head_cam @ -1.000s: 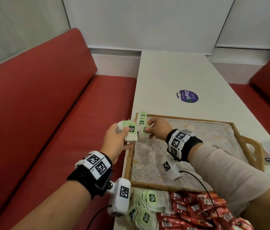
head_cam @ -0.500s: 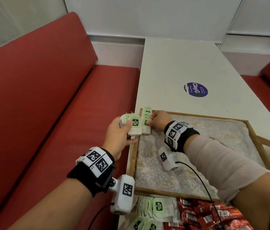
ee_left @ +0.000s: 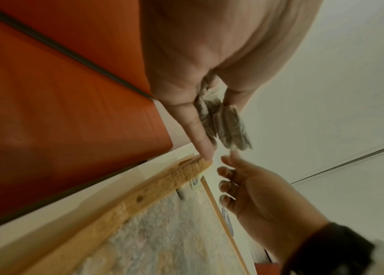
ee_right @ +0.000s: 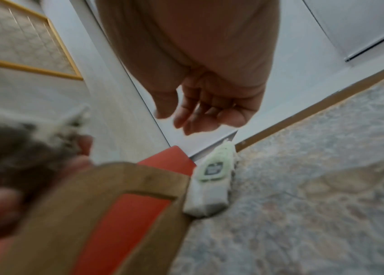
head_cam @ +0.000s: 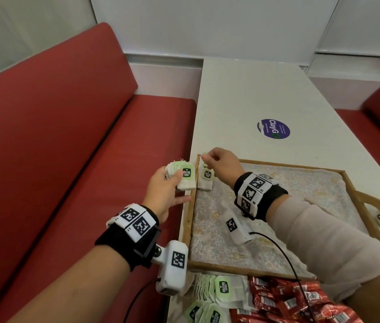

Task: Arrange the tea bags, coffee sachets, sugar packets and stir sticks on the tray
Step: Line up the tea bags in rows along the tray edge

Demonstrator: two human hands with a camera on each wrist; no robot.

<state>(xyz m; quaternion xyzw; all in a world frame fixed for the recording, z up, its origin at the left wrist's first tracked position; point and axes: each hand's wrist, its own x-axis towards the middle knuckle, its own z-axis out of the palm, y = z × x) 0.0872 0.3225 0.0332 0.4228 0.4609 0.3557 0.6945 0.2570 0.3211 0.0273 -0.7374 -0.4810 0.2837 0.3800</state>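
The step in hand looks like laying tea bags in a row along the tray's (head_cam: 187, 226) edge. The left hand (head_cam: 164, 194) grips a stack of tea bags (head_cam: 182, 174), thumb pressed over the top label, and holds it just outside the wooden rim. Just right of that stack, a few tea bags (head_cam: 205, 180) already lie on the tray's patterned liner in the corner beneath the right hand (head_cam: 222, 167). The right hand hovers over them with fingers loosely curled and nothing between them in its wrist view, so it reads as released.

Below both wrists, on the tabletop (head_cam: 249, 96), wait more tea bags (head_cam: 217, 292) and a heap of red sachets (head_cam: 287, 299); sugar packets and stir sticks are not in sight.

The next move probably calls for the right hand to reach across to the left hand's stack, peel off one bag, and set it beside those already down, square with the rim.
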